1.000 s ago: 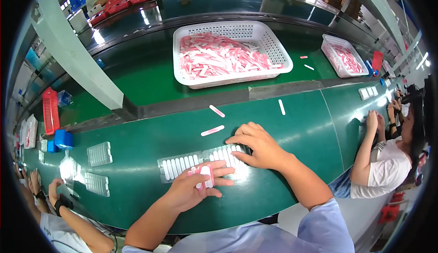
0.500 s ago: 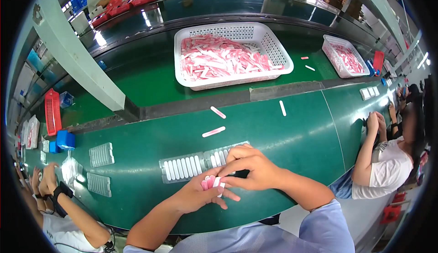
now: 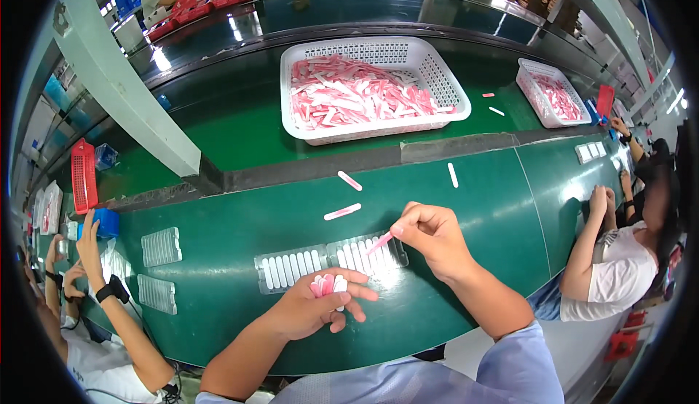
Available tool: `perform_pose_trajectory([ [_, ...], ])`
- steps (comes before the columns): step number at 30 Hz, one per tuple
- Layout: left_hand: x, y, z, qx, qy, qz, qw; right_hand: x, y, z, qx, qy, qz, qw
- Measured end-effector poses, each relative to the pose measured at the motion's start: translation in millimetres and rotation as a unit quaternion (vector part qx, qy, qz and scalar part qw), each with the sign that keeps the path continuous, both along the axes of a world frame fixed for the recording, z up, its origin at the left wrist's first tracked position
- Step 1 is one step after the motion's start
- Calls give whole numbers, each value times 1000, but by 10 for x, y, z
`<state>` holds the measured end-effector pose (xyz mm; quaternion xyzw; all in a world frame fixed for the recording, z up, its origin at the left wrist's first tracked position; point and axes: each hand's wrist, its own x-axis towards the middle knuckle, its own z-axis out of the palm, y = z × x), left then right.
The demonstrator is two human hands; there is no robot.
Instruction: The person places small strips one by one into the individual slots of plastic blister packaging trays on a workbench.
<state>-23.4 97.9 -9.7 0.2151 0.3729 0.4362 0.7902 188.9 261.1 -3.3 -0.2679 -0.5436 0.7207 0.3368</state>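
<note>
A fan of pink and white nail files [image 3: 325,284], short strips with rounded ends, rests in my left hand [image 3: 306,311], its thumb over them and other fingers partly spread. My right hand [image 3: 439,242] pinches one pink nail file [image 3: 380,243] between thumb and fingertips, tilted above the right clear plastic tray [image 3: 399,254]. White nail files lie side by side in that tray. Just left of it, the left clear tray [image 3: 259,276] also holds a row of white nail files. My left fingers are close to the near edge of the right tray.
Beyond the trays lie loose nail files [image 3: 342,212] on the green table. A white basket [image 3: 306,134] heaped with nail files stands farther back. Clear trays [image 3: 161,247] lie to the left, near a co-worker's hand [image 3: 89,247]. Another person [image 3: 608,258] sits at right; a slanted post [image 3: 138,91] rises at left.
My right hand has moved away from my left, up and right, carrying one nail file over the right tray. My left hand has shifted slightly left. The left co-worker's arm has risen.
</note>
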Motion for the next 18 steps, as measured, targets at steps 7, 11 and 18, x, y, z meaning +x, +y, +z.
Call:
perform_pose_trajectory([
  [7, -34, -9, -17, -4, -47, -5, 999, 128, 163, 146, -27, -39, -1, 999],
  [11, -98, -93, -194, 3, -53, -19, 998, 330, 506, 145, 55, -167, 113, 978],
  [18, 19, -70, -35, 197, 197, -63, 958, 130, 348, -20, 348, -298, 94, 884],
])
